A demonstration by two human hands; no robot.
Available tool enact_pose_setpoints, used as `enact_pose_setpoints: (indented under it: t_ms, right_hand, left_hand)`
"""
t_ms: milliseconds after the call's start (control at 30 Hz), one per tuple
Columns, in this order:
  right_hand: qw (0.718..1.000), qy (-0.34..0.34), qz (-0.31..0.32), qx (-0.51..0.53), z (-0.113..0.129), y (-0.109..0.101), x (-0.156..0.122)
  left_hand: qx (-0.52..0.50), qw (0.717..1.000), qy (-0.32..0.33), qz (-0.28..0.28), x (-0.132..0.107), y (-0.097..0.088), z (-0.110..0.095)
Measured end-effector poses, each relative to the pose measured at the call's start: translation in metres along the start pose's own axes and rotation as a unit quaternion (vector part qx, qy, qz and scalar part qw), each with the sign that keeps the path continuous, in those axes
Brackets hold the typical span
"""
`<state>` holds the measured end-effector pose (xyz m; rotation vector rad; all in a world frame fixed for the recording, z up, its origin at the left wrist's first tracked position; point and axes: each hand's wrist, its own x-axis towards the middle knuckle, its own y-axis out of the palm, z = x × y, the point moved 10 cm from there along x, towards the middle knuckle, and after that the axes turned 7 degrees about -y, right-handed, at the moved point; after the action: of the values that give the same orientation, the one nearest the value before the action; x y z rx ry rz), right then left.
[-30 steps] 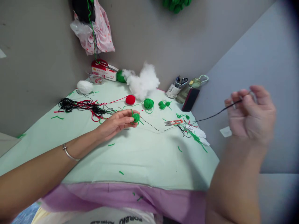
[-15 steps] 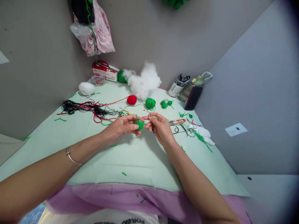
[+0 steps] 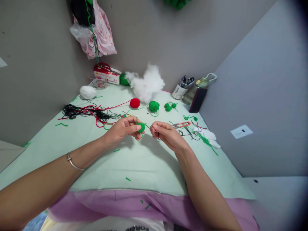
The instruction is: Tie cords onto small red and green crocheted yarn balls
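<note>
Between the thumb and fingers of my left hand is a small round green crochet piece, with a loop of green yarn over the index finger. A short strand of green yarn runs from the piece across to my right hand. The right fingers are pinched together on that strand; whether a needle or hook is also in them cannot be made out. Both hands hover above the pale green tabletop. Behind them lie a green yarn ball and a red yarn ball.
Tangled black yarn spreads at left near a white yarn ball. White stuffing is heaped at the back. Orange-handled snips lie beyond my right hand. A pen cup, a bottle and a phone stand at back right.
My hands have drawn apart: the right hand has moved rightward from the crochet piece, and the green strand between them now shows. My left hand has shifted slightly left with the piece.
</note>
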<state>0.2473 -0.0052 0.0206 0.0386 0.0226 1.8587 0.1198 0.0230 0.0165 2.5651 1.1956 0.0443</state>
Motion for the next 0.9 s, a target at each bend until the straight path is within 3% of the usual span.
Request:
enact_pose_setpoints:
  t_ms: [167,333,433,600,700,800,867,900]
  right_hand:
    - [0.987,0.001,-0.068,0.147,-0.007,-0.005,0.006]
    - [0.968,-0.024,-0.079,0.235,-0.002,0.005,0.008]
    - [0.971,-0.012,-0.076,0.228,0.0,0.006,0.007]
    - [0.975,0.005,-0.112,0.19,-0.002,-0.011,0.006]
    - [0.983,-0.02,-0.112,0.147,0.002,-0.012,0.006]
    - [0.99,-0.089,-0.106,0.017,0.02,-0.008,0.002]
    - [0.968,-0.163,-0.133,-0.14,0.041,-0.008,-0.006]
    - [0.94,-0.198,-0.158,-0.23,0.053,-0.009,-0.012]
  left_hand:
    - [-0.006,1.0,0.006,0.008,0.001,0.004,0.004]
    - [0.007,0.999,-0.01,0.032,0.002,0.013,0.015]
    - [0.022,0.998,-0.024,0.046,0.0,0.02,0.022]
    - [0.052,0.996,-0.039,0.056,-0.002,0.028,0.031]
    - [0.069,0.996,-0.03,0.039,0.0,0.024,0.034]
    - [0.073,0.997,-0.003,-0.015,0.002,0.01,0.029]
    - [0.076,0.995,0.027,-0.06,0.002,-0.001,0.02]
    - [0.079,0.992,0.047,-0.083,0.001,-0.006,0.013]
